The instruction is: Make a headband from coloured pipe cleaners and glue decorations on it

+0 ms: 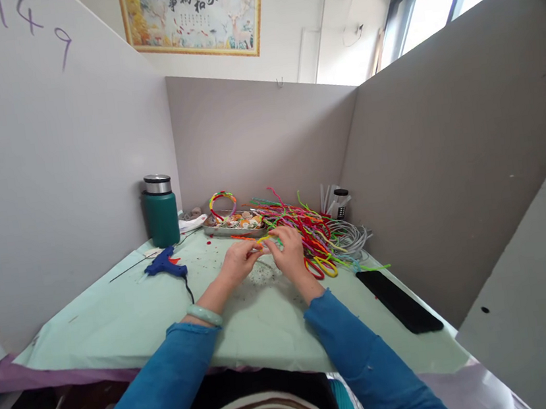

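A thin, yellow fuzzy strip (263, 239) is pinched by the fingertips of the left hand (241, 260) and the right hand (287, 250). Both hands are kept narrow, with the fingers bent in. A bit of green is seen by the right hand, but whether it is part of the strip cannot be told.

The strip is found at 2 o'clock from the left hand and at 10 o'clock from the right hand, over a bench (108, 324) that is covered with smooth, pale green sheeting.

From both hands, a soft, bright heap of fuzzy stems (305, 224) is seen at 2 o'clock. At 11 o'clock, little bits are held in a shiny metal tray (236, 231), and a round, fuzzy ring (212, 206) is stood by it. A hard blue glue gun (165, 264) is laid at 9 o'clock. A flat black slab (399, 302) is placed at 4 o'clock.
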Demonstrator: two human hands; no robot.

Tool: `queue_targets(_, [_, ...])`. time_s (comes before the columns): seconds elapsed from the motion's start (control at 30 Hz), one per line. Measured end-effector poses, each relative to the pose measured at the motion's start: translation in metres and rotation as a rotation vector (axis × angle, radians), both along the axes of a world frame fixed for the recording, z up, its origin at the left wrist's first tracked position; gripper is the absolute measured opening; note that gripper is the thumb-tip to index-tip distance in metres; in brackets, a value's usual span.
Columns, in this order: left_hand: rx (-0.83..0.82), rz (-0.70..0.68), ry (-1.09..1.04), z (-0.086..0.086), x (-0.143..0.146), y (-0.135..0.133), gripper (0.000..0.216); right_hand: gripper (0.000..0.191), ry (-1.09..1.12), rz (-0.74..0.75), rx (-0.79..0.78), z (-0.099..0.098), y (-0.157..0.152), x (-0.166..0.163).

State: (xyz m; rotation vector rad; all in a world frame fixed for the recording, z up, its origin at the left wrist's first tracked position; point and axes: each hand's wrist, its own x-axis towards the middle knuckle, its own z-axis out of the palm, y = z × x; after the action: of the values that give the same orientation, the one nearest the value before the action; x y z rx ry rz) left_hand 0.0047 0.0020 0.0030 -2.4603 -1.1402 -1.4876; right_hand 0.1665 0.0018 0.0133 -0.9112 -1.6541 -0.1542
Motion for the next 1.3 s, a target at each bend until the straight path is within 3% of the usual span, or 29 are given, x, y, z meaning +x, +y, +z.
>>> queue_targets(0.07, [-0.011,0.041,-0.053,0.001,-0.002,0.001,0.019,0.021,0.016,-0.06,0.069,0.004,-0.007,-0.001])
queue_targets(0.13, [-0.029,0.07,-0.115,0.001,-0.003,0.003,0.02,0.019,-0.01,-0.017,0.065,0.003,-0.012,-0.003])
queue_targets(0.27, [-0.121,0.118,-0.241,0.003,-0.006,0.007,0.025,0.025,-0.181,0.167,-0.094,-0.01,-0.012,-0.011])
queue_targets(0.4, [-0.256,0.136,-0.35,0.004,-0.008,0.01,0.035,0.021,-0.226,0.216,-0.233,-0.022,-0.005,-0.018])
queue_targets(0.5, [-0.33,0.059,-0.388,0.003,-0.007,0.011,0.04,0.028,-0.153,0.264,-0.304,-0.026,-0.001,-0.022])
queue_targets(0.67, [-0.533,-0.15,-0.541,0.006,-0.005,0.008,0.042,0.019,-0.154,0.365,-0.394,-0.029,0.002,-0.026])
queue_targets(0.8, [-0.652,-0.261,-0.694,0.012,-0.005,0.002,0.039,0.018,-0.162,0.346,-0.355,-0.028,0.004,-0.027])
queue_targets(0.93, [-0.616,-0.327,-0.71,0.015,-0.007,0.001,0.033,0.019,-0.096,0.248,-0.263,-0.023,0.004,-0.023])
queue_targets(1.03, [-0.564,-0.287,-0.679,0.015,-0.008,0.003,0.031,0.021,-0.087,0.287,-0.282,-0.022,0.002,-0.02])
queue_targets(1.13, [-0.495,-0.198,-0.626,0.011,-0.009,0.008,0.031,0.025,-0.107,0.338,-0.362,-0.023,-0.001,-0.02])
queue_targets(1.3, [-0.277,0.035,-0.405,0.007,-0.012,0.014,0.024,0.026,-0.144,0.218,-0.297,-0.022,-0.006,-0.02])
